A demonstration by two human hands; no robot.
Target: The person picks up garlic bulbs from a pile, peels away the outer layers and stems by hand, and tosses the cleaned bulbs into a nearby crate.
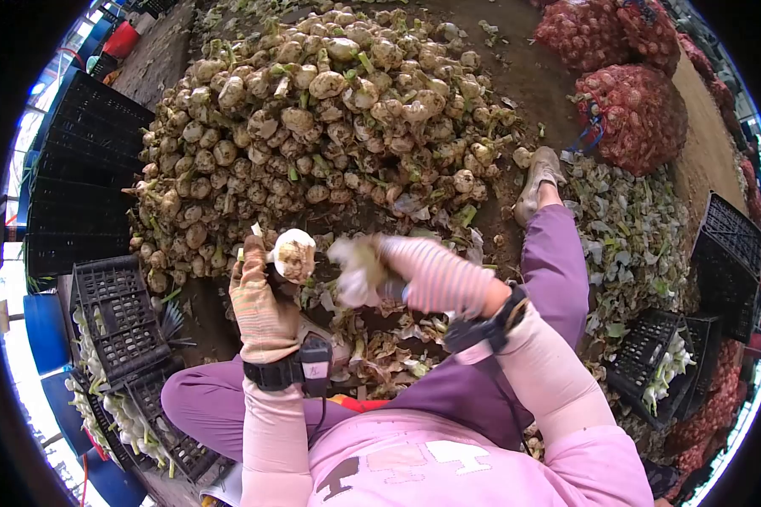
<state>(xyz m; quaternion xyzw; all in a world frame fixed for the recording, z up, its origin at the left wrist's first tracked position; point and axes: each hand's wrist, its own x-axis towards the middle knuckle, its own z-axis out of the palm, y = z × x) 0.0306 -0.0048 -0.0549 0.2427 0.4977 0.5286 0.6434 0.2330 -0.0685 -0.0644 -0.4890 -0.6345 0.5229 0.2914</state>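
My left hand (262, 300), in a striped, soil-stained glove, is closed around a garlic bulb (295, 256). The bulb is white on top, with a brown dirty patch facing me and a short cut stem beside my fingers. To its right, my right hand (435, 270), in a pink-striped glove, is smeared by motion. Its fingers seem closed on a bunch of pale peeled skin (357, 269), apart from the bulb. A small bluish bit shows under that hand, too blurred to name. Ahead lies a large heap of unpeeled, soil-covered bulbs (313, 127).
Loose peelings (389, 338) litter the ground between my legs, and more (626, 228) lie at right. Red mesh sacks (630, 118) stand at upper right. Black crates (123, 317) with white bulbs are at left, another crate (647, 355) at right. Blue barrels (46, 332) line the left edge.
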